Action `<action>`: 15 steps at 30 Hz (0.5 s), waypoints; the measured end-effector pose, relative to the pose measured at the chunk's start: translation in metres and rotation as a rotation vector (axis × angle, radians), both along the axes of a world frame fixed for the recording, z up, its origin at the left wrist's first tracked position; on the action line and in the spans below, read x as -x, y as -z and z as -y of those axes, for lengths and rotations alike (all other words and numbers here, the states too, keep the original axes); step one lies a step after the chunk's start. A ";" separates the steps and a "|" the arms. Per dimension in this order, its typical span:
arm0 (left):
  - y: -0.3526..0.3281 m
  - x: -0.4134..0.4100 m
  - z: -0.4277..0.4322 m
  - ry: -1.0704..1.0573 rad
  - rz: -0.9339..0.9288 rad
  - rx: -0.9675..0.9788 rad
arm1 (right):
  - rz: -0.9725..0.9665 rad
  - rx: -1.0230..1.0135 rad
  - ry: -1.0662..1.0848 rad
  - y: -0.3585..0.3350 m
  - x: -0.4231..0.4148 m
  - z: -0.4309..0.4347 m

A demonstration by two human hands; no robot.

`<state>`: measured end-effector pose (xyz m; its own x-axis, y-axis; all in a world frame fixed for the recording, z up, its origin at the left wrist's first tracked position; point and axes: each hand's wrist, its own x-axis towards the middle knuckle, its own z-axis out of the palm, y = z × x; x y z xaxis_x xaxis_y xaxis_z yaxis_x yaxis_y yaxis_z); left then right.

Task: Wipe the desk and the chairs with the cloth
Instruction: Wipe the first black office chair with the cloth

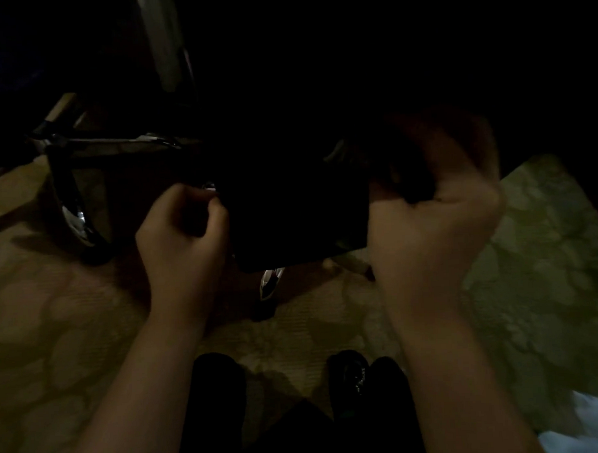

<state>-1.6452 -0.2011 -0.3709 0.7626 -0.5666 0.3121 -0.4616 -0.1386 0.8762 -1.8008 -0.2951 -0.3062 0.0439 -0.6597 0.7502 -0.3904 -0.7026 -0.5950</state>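
The scene is very dim. A dark, roughly square cloth (300,219) hangs spread between my two hands above the floor. My left hand (181,235) pinches its left edge with curled fingers. My right hand (434,220) is raised in a fist and grips the bunched right side of the cloth. Behind and below the cloth stands a chair base (74,215) with curved chrome legs; one leg tip (269,284) shows just under the cloth's lower edge. The chair's seat and the desk are lost in the darkness above.
Patterned tan carpet (56,339) covers the floor, with a greenish patterned area (540,284) at right. My dark shoes (348,371) are at the bottom centre. Something white (590,426) lies in the bottom right corner. A pale upright post (163,44) rises at the upper left.
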 end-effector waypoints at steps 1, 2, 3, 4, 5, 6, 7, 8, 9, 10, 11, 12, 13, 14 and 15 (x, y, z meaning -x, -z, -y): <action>-0.001 0.001 0.000 0.019 -0.007 0.002 | 0.011 0.003 -0.008 -0.001 0.000 -0.002; -0.003 0.003 0.000 0.037 -0.010 0.003 | 0.009 -0.038 -0.015 0.006 0.000 -0.004; -0.004 0.005 0.000 0.052 -0.006 0.002 | -0.011 -0.102 -0.025 0.019 0.000 -0.006; -0.006 0.007 0.000 0.059 0.003 0.003 | -0.052 -0.168 -0.036 0.033 0.000 -0.008; -0.007 0.008 0.000 0.063 0.008 0.008 | -0.107 -0.221 -0.056 0.047 -0.001 -0.011; -0.008 0.010 0.001 0.064 0.003 0.015 | -0.152 -0.261 -0.081 0.056 -0.002 -0.013; -0.008 0.011 0.001 0.064 -0.015 0.022 | -0.176 -0.297 -0.101 0.060 -0.003 -0.015; -0.009 0.012 0.001 0.065 -0.039 0.024 | -0.174 -0.317 -0.103 0.057 -0.004 -0.017; -0.010 0.012 0.001 0.065 -0.060 0.023 | -0.146 -0.315 -0.104 0.049 -0.005 -0.017; -0.011 0.012 0.001 0.066 -0.068 0.020 | -0.100 -0.288 -0.102 0.038 -0.005 -0.016; -0.012 0.011 0.000 0.070 -0.075 0.014 | -0.052 -0.231 -0.103 0.026 -0.006 -0.017; -0.014 0.011 0.000 0.078 -0.096 0.009 | -0.012 -0.162 -0.097 0.014 -0.007 -0.018; -0.015 0.011 0.001 0.087 -0.141 0.010 | 0.010 -0.109 -0.097 0.010 -0.007 -0.019; -0.016 0.011 0.001 0.093 -0.209 0.027 | 0.010 -0.098 -0.095 0.014 -0.007 -0.019; -0.017 0.012 0.002 0.091 -0.288 0.056 | -0.020 -0.135 -0.099 0.026 -0.007 -0.020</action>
